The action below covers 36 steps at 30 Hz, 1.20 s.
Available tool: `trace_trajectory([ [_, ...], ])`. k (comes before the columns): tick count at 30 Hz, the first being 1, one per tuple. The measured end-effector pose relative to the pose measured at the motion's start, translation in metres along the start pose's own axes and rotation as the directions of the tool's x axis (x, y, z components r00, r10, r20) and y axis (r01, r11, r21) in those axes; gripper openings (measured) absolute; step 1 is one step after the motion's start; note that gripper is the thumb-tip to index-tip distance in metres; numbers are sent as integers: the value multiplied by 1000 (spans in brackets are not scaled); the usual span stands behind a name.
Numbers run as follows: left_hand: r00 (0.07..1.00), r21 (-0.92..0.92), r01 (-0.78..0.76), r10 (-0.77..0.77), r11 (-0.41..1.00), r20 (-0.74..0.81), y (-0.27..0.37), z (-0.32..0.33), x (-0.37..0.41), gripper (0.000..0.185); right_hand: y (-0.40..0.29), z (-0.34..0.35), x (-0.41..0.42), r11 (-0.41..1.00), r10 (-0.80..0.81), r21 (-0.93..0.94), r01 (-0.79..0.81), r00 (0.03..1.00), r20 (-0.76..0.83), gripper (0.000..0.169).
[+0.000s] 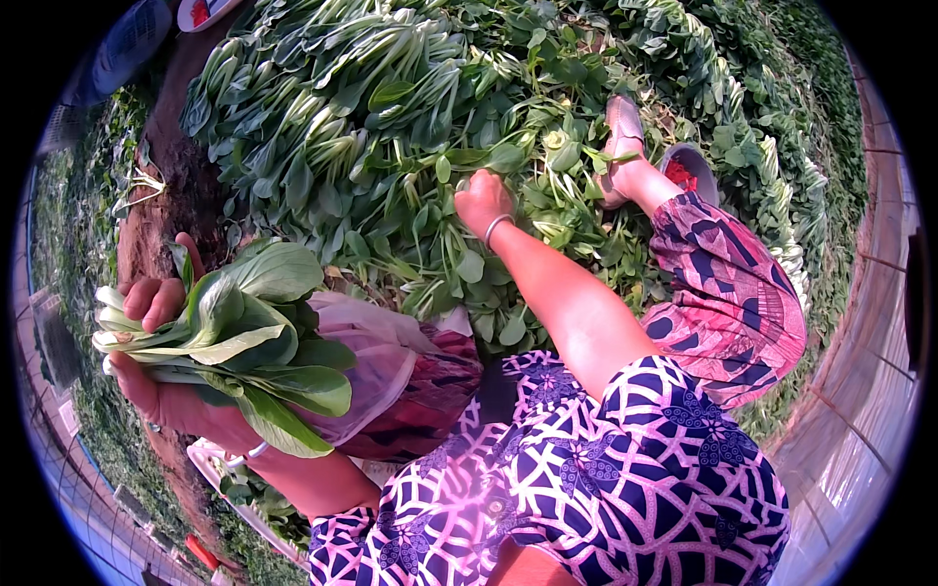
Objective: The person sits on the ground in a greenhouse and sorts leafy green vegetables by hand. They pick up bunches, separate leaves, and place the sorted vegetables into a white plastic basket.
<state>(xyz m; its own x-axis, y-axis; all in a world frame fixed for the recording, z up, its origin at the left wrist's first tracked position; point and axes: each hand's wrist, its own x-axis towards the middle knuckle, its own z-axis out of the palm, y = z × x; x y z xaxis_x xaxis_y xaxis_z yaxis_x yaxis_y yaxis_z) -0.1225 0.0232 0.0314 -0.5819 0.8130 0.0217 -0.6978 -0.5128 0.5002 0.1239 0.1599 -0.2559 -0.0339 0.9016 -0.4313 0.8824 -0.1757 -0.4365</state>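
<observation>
My left hand (168, 388), at the left, holds a bunch of bok choy (242, 322) by its pale stem bases, the broad leaves spreading to the right. Bent down among the low greens is my right hand (485, 201), its fingers curled into a fist. Leaves cover the fingertips, so I cannot tell whether a stem is inside. Beyond that hand, many pulled bok choy plants (330, 139) lie in overlapping rows, stems mostly pointing up and to the right. Loose leaves and stems (564, 154) surround my right wrist.
A shod foot (623, 132) stands among the greens, near a grey-rimmed object with red inside (689, 174). A bare soil strip (168, 161) runs down the left. A white plastic crate (212, 472) with greens sits beside me. Plastic sheeting (850, 447) lines the right.
</observation>
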Motion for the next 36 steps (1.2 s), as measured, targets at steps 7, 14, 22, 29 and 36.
trace_trajectory([
  [7,996,-1,-91,91,996,-4,-3,3,-5,51,14,11,11,998,44,34,-47,996,77,39],
  [14,997,-7,-37,38,999,63,2,-3,-6,51,28,18,-10,922,-91,370,111,993,-71,37],
  [22,996,-67,-55,60,996,73,-6,5,-9,46,15,-24,-3,821,-180,560,110,981,72,41],
  [29,994,-15,-113,113,993,8,-16,13,-8,48,-69,-54,6,445,-238,894,-49,956,170,22],
  [36,988,70,-156,156,985,6,-15,5,-11,63,-155,23,15,310,-50,836,-452,871,489,28],
])
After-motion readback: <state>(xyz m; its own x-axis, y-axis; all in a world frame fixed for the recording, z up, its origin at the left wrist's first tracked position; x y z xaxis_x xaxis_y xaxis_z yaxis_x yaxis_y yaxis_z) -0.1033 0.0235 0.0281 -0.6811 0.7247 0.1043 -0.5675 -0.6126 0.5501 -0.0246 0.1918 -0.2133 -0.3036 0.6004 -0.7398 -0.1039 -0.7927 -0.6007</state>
